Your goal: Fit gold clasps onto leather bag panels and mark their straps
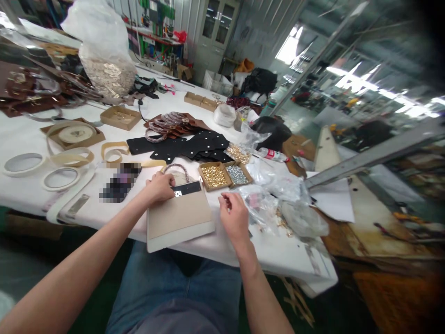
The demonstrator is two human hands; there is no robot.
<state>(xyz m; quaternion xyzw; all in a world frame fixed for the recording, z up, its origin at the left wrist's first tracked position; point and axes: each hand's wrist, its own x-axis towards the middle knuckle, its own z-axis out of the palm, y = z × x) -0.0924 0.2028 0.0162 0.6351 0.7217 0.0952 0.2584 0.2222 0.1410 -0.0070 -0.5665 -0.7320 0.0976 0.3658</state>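
A beige handbag piece (181, 215) lies at the table's front edge, with a dark strip (189, 188) along its top and a small silver metal plate (178, 194) on that strip. Its braided handle (179, 167) arches behind. My left hand (160, 188) grips the upper left of the piece, fingertips bent down by the metal plate. Off the right edge of the piece, my right hand (234, 211) hovers with fingers curled and pinched; whatever they hold, if anything, is too small to make out. Just beyond it stand a box of gold studs (213, 177) and a box of silver studs (238, 175).
A phone (121, 182) and tape rolls (60, 178) lie to the left. Black pieces (194, 146) and brown bag parts with handles (175, 125) are stacked behind. Clear plastic bags (274, 199) crowd the right side, near a bottle (273, 154). A metal post (375, 150) slants at right.
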